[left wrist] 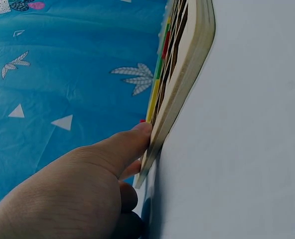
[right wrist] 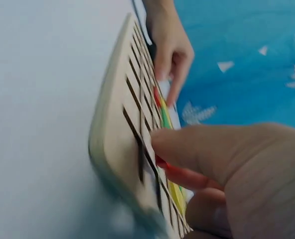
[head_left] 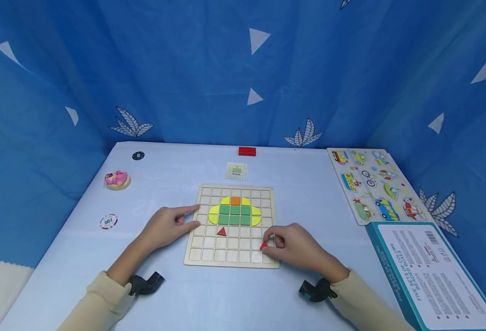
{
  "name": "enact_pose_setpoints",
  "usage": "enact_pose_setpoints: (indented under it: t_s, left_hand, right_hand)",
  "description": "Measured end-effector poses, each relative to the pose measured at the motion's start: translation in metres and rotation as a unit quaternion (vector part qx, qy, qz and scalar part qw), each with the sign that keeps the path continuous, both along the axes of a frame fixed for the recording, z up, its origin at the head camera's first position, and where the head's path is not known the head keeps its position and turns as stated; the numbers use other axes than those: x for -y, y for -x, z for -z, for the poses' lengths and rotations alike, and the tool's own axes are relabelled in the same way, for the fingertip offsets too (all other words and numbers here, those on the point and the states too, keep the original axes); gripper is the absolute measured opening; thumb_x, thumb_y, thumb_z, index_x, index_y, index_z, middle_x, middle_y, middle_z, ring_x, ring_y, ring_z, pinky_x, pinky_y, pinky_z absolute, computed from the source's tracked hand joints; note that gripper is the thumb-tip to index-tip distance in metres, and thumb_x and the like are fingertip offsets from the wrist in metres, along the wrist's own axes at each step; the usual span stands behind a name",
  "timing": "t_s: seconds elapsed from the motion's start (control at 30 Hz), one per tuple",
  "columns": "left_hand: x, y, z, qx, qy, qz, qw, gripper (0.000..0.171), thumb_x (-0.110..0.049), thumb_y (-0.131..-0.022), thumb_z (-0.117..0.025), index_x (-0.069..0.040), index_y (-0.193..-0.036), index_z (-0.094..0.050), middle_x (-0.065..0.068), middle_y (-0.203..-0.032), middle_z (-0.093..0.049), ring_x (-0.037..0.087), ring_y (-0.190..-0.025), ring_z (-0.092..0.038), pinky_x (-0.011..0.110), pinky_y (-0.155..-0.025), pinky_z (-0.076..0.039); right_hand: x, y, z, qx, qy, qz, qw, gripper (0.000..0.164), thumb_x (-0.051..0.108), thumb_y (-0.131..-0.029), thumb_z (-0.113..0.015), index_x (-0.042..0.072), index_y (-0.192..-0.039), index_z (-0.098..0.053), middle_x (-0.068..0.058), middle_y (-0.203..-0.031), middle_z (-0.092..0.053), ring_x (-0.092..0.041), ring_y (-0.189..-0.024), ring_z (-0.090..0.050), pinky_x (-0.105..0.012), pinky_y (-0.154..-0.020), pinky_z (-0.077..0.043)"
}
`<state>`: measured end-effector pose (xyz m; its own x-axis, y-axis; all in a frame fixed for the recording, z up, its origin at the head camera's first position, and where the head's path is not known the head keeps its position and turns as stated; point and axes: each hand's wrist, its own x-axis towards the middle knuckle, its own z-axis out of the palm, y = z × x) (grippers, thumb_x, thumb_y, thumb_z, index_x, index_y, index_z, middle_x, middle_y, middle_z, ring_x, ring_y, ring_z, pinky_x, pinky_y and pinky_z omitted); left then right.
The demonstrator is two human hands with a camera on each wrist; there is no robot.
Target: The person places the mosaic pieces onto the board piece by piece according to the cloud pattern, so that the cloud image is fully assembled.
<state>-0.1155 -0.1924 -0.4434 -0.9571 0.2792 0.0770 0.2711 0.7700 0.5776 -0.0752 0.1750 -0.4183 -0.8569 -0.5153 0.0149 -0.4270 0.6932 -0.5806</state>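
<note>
A wooden grid board (head_left: 191, 257) lies on the table in the head view. Green square tiles (head_left: 234, 219), yellow rounded tiles (head_left: 213, 215) and an orange square tile (head_left: 235, 201) form a shape in its cells. One red triangle tile (head_left: 222, 231) sits below the green ones, slightly askew. My left hand (head_left: 164, 226) touches the board's left edge with extended index finger and thumb. Over the board's lower right, my right hand (head_left: 294, 246) pinches a second red triangle tile (head_left: 264, 246) between thumb and finger; the right wrist view shows only a sliver of it.
A small pattern card (head_left: 236, 171) and a red block (head_left: 247, 151) lie behind the board. On the left are a pink figurine (head_left: 117, 179) and two chips, one black (head_left: 138, 156), one white (head_left: 108, 221). A picture puzzle (head_left: 375, 184) and teal box (head_left: 437, 276) stand right.
</note>
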Motion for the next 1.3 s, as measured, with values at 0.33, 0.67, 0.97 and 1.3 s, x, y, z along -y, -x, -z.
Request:
enact_pose_setpoints:
  t_s: [0.33, 0.67, 0.97, 1.3]
  left_hand:
    - [0.001, 0.001, 0.001, 0.002, -0.002, 0.002, 1.0, 0.053, -0.041, -0.088, -0.081, -0.019, -0.135, -0.07, -0.008, -0.055, -0.044, 0.011, -0.049, -0.04, 0.027, -0.049, -0.03]
    - [0.0, 0.001, 0.0, 0.002, -0.006, 0.002, 1.0, 0.053, -0.042, -0.088, -0.081, -0.02, -0.134, -0.07, -0.008, -0.054, -0.044, 0.011, -0.049, -0.04, 0.028, -0.049, -0.03]
    - [0.001, 0.001, 0.0, 0.005, 0.0, 0.001, 1.0, 0.053, -0.043, -0.088, -0.08, -0.02, -0.135, -0.07, -0.008, -0.055, -0.044, 0.012, -0.049, -0.04, 0.028, -0.05, -0.03]
    - [0.001, 0.002, 0.0, 0.009, -0.002, -0.002, 1.0, 0.053, -0.043, -0.088, -0.081, -0.021, -0.134, -0.07, -0.007, -0.055, -0.044, 0.012, -0.05, -0.04, 0.028, -0.05, -0.03]
  right_hand:
    - [0.058, 0.02, 0.005, -0.022, 0.009, 0.002, 1.0, 0.013, 0.034, -0.088, -0.081, 0.027, -0.095, -0.073, 0.014, -0.053, -0.04, -0.004, -0.049, -0.042, -0.024, -0.049, -0.032]
    - [0.074, 0.026, 0.009, -0.025, 0.013, 0.015, 0.999, 0.013, 0.03, -0.087, -0.081, 0.024, -0.097, -0.075, 0.013, -0.053, -0.043, -0.004, -0.049, -0.043, -0.023, -0.047, -0.03]
    - [0.074, 0.027, 0.009, -0.01, 0.008, 0.02, 1.0, 0.015, 0.031, -0.087, -0.081, 0.025, -0.1, -0.075, 0.011, -0.053, -0.043, -0.007, -0.049, -0.045, -0.024, -0.048, -0.03]
    - [0.06, 0.026, -0.004, -0.005, 0.027, 0.022, 0.999, 0.023, 0.03, -0.089, -0.081, 0.023, -0.111, -0.077, 0.01, -0.052, -0.039, -0.006, -0.045, -0.039, -0.023, -0.047, -0.028]
